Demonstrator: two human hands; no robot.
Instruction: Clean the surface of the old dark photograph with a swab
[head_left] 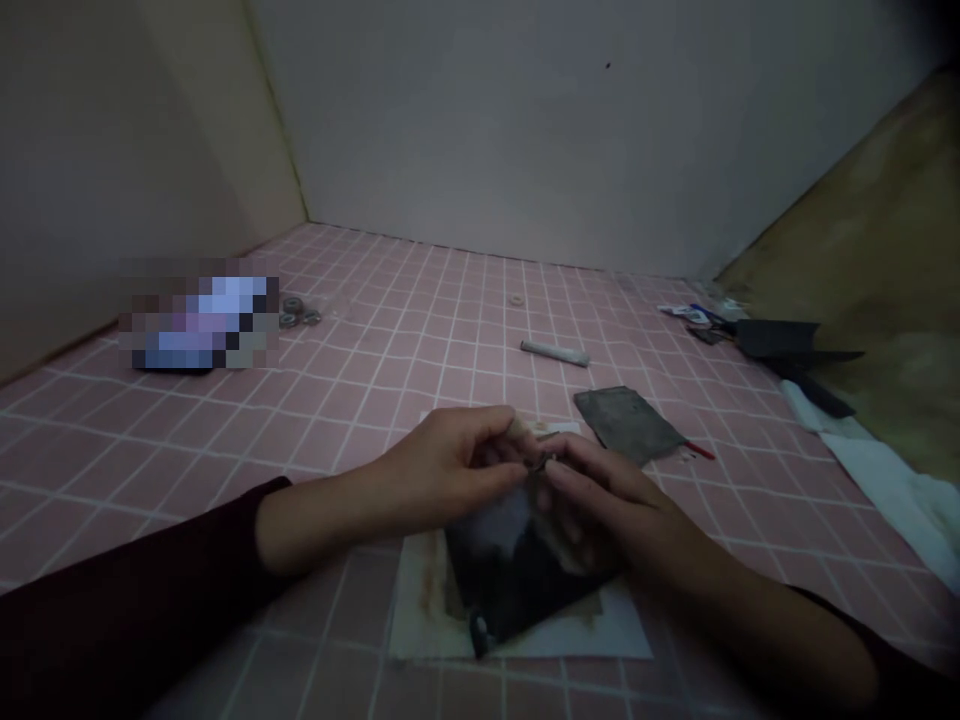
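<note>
My left hand reaches in from the left, its thumb and fingers pinched together. From the right, my right hand meets it with thumb and forefinger closed. Between the fingertips of both is a small dark piece with a slight shine, too small and dim to name. Below the hands lies a glossy dark sheet, partly hidden by them. It rests at an angle on white paper with brown stains. A small pale spot shows at the sheet's near corner.
Pink checked cloth covers the table. Beyond my hands lie a grey flat square, a thin red stick, a pale tube and a small ring. Left stand a blurred-out screen and small round items; right, dark tools and white tissue.
</note>
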